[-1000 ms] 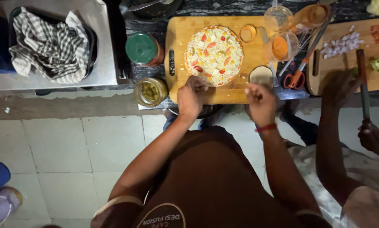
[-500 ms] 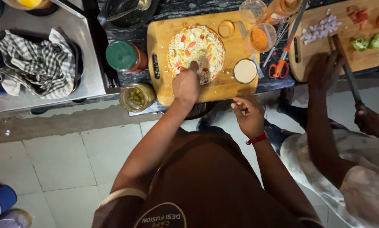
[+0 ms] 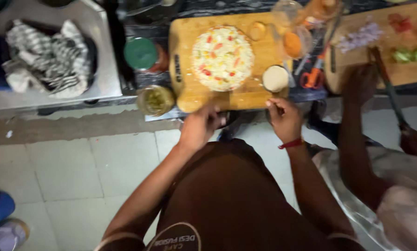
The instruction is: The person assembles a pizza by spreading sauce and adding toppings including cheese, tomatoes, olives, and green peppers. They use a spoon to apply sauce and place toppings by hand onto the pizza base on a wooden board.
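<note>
A checked cloth (image 3: 46, 58) was seen far left of both hands, in a steel tray (image 3: 104, 69). A green-lidded jar (image 3: 141, 53) and an open jar of green pickle (image 3: 156, 99) sat up-left of the left hand (image 3: 200, 128). That hand was held at the near edge of the wooden board (image 3: 185, 69), fingers loosely curled, nothing gripped. The topped pizza (image 3: 222, 56) lay just above it, untouched. The right hand (image 3: 285, 118) was curled just below a small bowl of pale sauce (image 3: 275, 78); whether anything was pinched could not be told. Further right, another person's hand (image 3: 359, 81) was seen by a knife (image 3: 385, 81).
</note>
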